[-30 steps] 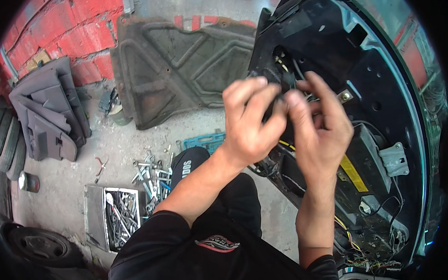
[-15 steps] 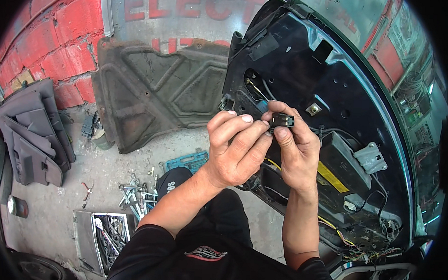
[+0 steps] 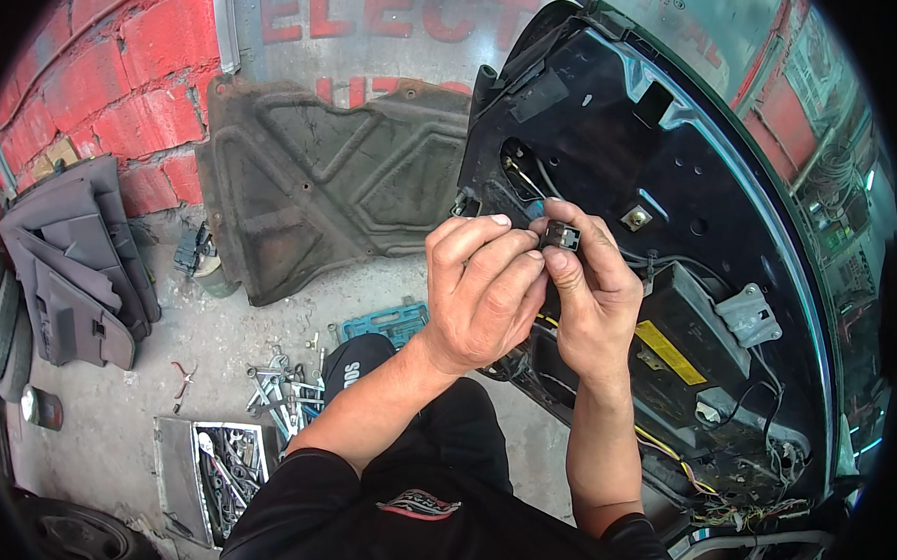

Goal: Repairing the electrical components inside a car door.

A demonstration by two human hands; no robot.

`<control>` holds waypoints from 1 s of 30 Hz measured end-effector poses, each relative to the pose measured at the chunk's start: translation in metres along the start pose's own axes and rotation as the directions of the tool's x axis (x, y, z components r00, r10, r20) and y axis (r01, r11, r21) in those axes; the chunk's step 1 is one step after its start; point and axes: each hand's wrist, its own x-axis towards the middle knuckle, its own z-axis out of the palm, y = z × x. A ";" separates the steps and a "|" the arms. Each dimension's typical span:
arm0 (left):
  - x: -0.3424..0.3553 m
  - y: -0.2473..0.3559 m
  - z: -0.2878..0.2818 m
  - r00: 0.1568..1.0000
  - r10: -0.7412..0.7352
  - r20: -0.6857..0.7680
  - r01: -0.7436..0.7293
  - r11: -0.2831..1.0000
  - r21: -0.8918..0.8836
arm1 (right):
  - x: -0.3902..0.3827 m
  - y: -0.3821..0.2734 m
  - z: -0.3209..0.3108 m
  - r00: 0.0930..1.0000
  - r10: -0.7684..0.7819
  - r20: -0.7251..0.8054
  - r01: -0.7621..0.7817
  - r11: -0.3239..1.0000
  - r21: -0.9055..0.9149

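Both hands meet in front of the dark inner side of a stripped car door. Between the thumb and fingers of my right hand is a small black electrical connector, its end with pale metal slots facing right. My left hand is closed, back of the hand up, with thumb and fingertips pinched at the connector's left side. What those left fingertips grip exactly is partly hidden. Just behind the fingers, a blue bit and a thin rod show at an opening in the door.
Loose wires hang along the door's lower right. A dark moulded panel leans at the back, and grey trim panels stand at left. On the floor are loose wrenches, a tool box, pliers and a blue case.
The connector has turned slightly in my fingers, its slotted end angled a little differently. Both hands stay together around it. The whole view has shifted slightly.
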 end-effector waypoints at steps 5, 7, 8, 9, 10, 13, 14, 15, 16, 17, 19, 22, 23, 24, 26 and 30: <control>0.001 0.000 -0.002 1.000 -0.025 -0.002 0.025 0.998 -0.051 | 0.000 0.001 -0.002 0.997 -0.070 0.024 0.072 0.992 -0.101; 0.001 0.001 -0.002 0.999 -0.032 -0.002 0.032 0.997 -0.064 | -0.001 0.002 -0.003 0.997 -0.072 0.033 0.075 0.990 -0.115; 0.001 0.002 -0.002 0.999 -0.041 -0.002 0.041 0.996 -0.074 | -0.001 0.002 -0.004 0.997 -0.066 0.035 0.069 0.992 -0.103; 0.002 0.003 -0.002 0.999 -0.040 -0.002 0.040 0.996 -0.076 | -0.002 0.002 -0.005 0.998 -0.060 0.038 0.063 0.994 -0.090; 0.003 0.005 -0.002 0.999 -0.042 0.004 0.042 0.996 -0.078 | -0.002 0.002 -0.005 0.998 -0.060 0.036 0.063 0.994 -0.092; 0.003 0.005 -0.004 0.999 -0.044 0.008 0.044 0.997 -0.069 | -0.004 0.003 -0.004 1.000 -0.003 0.027 0.003 1.000 -0.015; 0.003 0.005 -0.003 0.999 -0.050 0.004 0.050 0.996 -0.072 | -0.005 0.004 -0.006 0.999 0.036 0.033 -0.036 0.999 0.024; 0.004 0.006 -0.003 0.999 -0.049 0.004 0.049 0.996 -0.075 | -0.006 0.003 -0.007 0.996 0.074 0.040 -0.076 0.995 0.063; 0.006 0.007 -0.003 0.997 -0.074 0.034 0.076 0.994 -0.079 | -0.006 0.002 -0.007 0.997 0.073 0.037 -0.075 0.995 0.061; 0.009 0.007 -0.005 0.993 -0.097 0.066 0.102 0.992 -0.078 | -0.007 0.000 -0.007 0.996 0.088 0.011 -0.088 0.994 0.061; 0.017 0.009 -0.013 0.980 -0.158 0.119 0.173 0.977 -0.127 | -0.009 -0.002 -0.006 0.995 0.102 -0.017 -0.101 0.993 0.063; 0.029 0.007 -0.022 0.943 -0.248 0.221 0.298 0.926 -0.233 | -0.007 -0.005 -0.005 0.993 0.115 -0.009 -0.113 0.982 0.149; 0.032 0.005 -0.026 0.922 -0.278 0.271 0.353 0.889 -0.290 | -0.008 -0.006 -0.005 0.993 0.115 -0.004 -0.113 0.982 0.154; 0.037 0.004 -0.030 0.924 -0.249 0.290 0.325 0.911 -0.254 | -0.008 -0.006 -0.008 0.994 0.109 0.018 -0.110 0.988 0.105; 0.037 0.001 -0.034 0.907 -0.280 0.315 0.370 0.886 -0.278 | -0.008 -0.006 -0.008 0.995 0.099 0.027 -0.101 0.989 0.111; 0.033 0.001 -0.028 0.858 -0.420 0.297 0.506 0.795 -0.336 | -0.010 0.006 -0.010 0.990 0.086 0.113 -0.125 0.910 0.395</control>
